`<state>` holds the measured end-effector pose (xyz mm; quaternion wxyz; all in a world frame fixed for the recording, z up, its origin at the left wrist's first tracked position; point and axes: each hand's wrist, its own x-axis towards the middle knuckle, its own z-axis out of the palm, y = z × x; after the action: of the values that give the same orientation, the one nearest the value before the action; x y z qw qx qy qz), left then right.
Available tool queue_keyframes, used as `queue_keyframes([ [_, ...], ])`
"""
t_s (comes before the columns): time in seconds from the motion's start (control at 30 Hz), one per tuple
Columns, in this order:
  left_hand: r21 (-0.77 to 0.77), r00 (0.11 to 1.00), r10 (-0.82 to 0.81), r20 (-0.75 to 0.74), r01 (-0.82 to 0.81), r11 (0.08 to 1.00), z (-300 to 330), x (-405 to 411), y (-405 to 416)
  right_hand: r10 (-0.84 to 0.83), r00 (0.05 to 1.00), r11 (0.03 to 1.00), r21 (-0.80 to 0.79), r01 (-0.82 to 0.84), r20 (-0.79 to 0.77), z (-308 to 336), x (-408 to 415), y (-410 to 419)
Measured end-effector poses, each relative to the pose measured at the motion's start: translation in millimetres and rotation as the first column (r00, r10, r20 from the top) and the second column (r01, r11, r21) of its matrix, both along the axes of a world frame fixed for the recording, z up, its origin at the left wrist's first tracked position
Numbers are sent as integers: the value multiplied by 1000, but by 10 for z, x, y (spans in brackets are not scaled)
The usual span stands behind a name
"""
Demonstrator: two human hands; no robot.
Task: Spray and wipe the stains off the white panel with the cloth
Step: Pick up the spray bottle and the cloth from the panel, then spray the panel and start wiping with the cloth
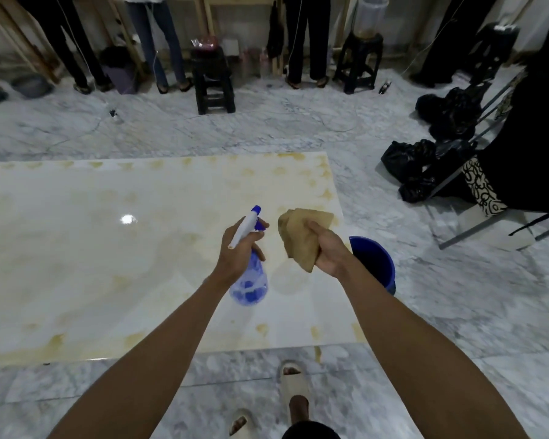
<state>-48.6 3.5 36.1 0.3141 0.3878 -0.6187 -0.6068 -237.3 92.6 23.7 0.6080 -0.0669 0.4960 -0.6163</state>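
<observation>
- Head view: the left hand [235, 248] holds its grip wrapped round the neck of the spray bottle [249, 264], one finger hooked over the blue trigger, the nozzle aimed out over the white panel [92, 264].
- The right hand [328, 248] has its grip clamped on the bunched tan cloth [300, 237], carried in the air just beside the bottle and not touching the panel.
- The panel lies flat on the marble floor [457, 312], glossy and wet-looking, with yellow stains [260, 327] mostly along its far and near edges and towards the right corner.
- Risk, as I judge it: both hands hang over the right end, so spray sent from here may fall past the right edge onto the floor and leave the far-edge stains dry.
- The wet sheen suggests a slick surface; a hard wipe could let the cloth skid, or push dirty liquid off the near edge towards the sandalled foot [293, 384].
- The blue bucket [377, 264] stands just beside the right edge, under the right forearm; a wide sweep could knock it.
- Open room is good to the left and across the panel; black bags [425, 166] and a chair frame lie well apart on the right.
</observation>
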Motion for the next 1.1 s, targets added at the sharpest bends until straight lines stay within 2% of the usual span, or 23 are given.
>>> queue_keyframes([
  [0.1, 25, 998, -64, 14, 63, 998, 189, 179, -70, -8, 999, 999, -52, 6, -36, 195, 131, -107],
  [0.2, -36, 991, -117, 71, 120, 992, 431, 336, -127, -14, 997, 993, -114, 6, -71, 416, 285, -205],
  [0.4, -84, 968, -181, 171, 197, 977, 910, 578, -261, -66, 997, 971, -232, 53, -47, 735, 537, -342],
  [0.5, -99, 949, -211, 233, 239, 966, 1071, 668, -304, -82, 996, 970, -235, 69, -46, 800, 663, -401],
  [0.8, -16, 926, -219, 309, 235, 972, 1163, 675, -383, -113, 994, 968, -226, 108, -11, 761, 780, -622],
  [1.0, 78, 919, -253, 301, 240, 968, 1028, 448, -626, -114, 992, 969, -225, 101, -46, 679, 511, -881],
  [1.1, 137, 912, -259, 318, 226, 964, 950, 233, -742, -106, 994, 971, -216, 100, -14, 600, 322, -1055],
])
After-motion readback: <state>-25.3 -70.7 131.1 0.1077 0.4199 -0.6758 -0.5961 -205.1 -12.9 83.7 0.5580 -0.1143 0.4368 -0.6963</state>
